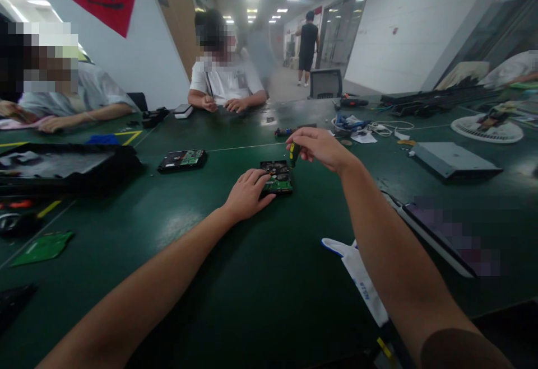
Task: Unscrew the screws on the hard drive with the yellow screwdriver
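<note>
A hard drive (279, 181) lies flat on the green table with its green circuit board facing up. My left hand (249, 194) rests on the drive's left side, fingers stretched over its edge and thumb lying near the front. Above the drive's far right corner, my right hand (317, 146) grips a yellow and black screwdriver (293, 155), its handle tilted and its lower end pointing down at the drive. The screwdriver's tip is too small to make out. A second hard drive (183, 160) lies to the left, apart from both hands.
A black tray-like case (63, 170) and a green circuit board (43, 247) lie left. A white glove (365, 285) is beside my right forearm. Cables (380, 128), a grey metal box (454, 159) and a white fan grille (487, 128) sit right. A co-worker (227, 80) sits opposite.
</note>
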The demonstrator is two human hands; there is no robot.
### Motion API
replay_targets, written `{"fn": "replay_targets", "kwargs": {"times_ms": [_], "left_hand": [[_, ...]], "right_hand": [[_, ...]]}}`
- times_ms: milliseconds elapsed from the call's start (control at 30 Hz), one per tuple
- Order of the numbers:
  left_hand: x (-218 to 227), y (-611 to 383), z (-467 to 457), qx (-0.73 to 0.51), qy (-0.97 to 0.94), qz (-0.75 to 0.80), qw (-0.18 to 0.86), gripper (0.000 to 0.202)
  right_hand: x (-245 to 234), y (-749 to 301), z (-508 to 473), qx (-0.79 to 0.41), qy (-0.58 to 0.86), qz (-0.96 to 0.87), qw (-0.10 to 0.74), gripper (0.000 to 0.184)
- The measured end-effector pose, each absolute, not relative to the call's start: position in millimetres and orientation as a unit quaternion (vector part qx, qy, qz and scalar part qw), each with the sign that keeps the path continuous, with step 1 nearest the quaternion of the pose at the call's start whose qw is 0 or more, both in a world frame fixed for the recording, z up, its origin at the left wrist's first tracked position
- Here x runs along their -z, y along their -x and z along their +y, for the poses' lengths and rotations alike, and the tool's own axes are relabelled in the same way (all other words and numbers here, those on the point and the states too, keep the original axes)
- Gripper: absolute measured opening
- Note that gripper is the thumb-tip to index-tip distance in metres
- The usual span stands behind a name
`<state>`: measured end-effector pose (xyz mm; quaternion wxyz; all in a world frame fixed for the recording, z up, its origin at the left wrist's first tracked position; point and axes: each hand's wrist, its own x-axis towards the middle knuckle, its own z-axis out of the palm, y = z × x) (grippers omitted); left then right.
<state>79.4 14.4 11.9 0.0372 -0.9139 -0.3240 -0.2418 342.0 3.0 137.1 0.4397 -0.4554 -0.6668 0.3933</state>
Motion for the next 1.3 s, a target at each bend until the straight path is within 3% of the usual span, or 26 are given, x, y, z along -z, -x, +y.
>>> {"fn": "replay_targets", "kwargs": {"times_ms": [200, 533, 833, 1300], "left_hand": [[-13, -79, 16, 0.251, 0.91, -0.33, 0.015, 0.059], [1, -74, 18, 0.278, 0.872, -0.402, -0.036, 0.076], [1, -70, 15, 0.26, 0.875, -0.405, -0.052, 0.074], [-3, -67, 17, 0.253, 0.882, -0.386, -0.093, 0.07]], "right_hand": [[-142, -343, -1, -0.343, 0.472, -0.683, 0.44, 0.013], [-141, -341, -1, -0.401, 0.437, -0.686, 0.421, 0.021], [-148, -338, -6, -0.32, 0.483, -0.702, 0.415, 0.016], [-145, -339, -4, -0.374, 0.454, -0.698, 0.408, 0.023]]}}
